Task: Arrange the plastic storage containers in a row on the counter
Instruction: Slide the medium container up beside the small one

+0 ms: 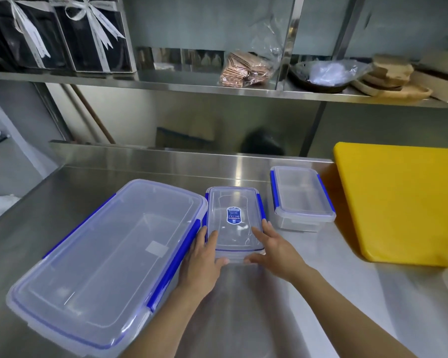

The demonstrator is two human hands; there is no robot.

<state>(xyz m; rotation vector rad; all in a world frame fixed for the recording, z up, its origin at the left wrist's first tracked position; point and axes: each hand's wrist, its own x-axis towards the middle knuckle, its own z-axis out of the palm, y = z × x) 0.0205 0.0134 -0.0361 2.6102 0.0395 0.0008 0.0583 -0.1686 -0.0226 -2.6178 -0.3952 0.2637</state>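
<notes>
Three clear plastic containers with blue clips stand on the steel counter [243, 306]. The large container [101, 254] fills the left side. The narrow middle container [234, 218] has a blue label on its lid and sits close against the large one's right edge. The small container [301, 197] stands apart to the right. My left hand [204, 259] grips the middle container's near left corner, and my right hand [272, 249] holds its near right corner, thumbs under the front edge.
A thick yellow cutting board [404, 202] lies at the right, close to the small container. A steel shelf [217, 86] above the counter carries black ribboned boxes, a bag of packets and a dark bowl. A steel backsplash rises behind.
</notes>
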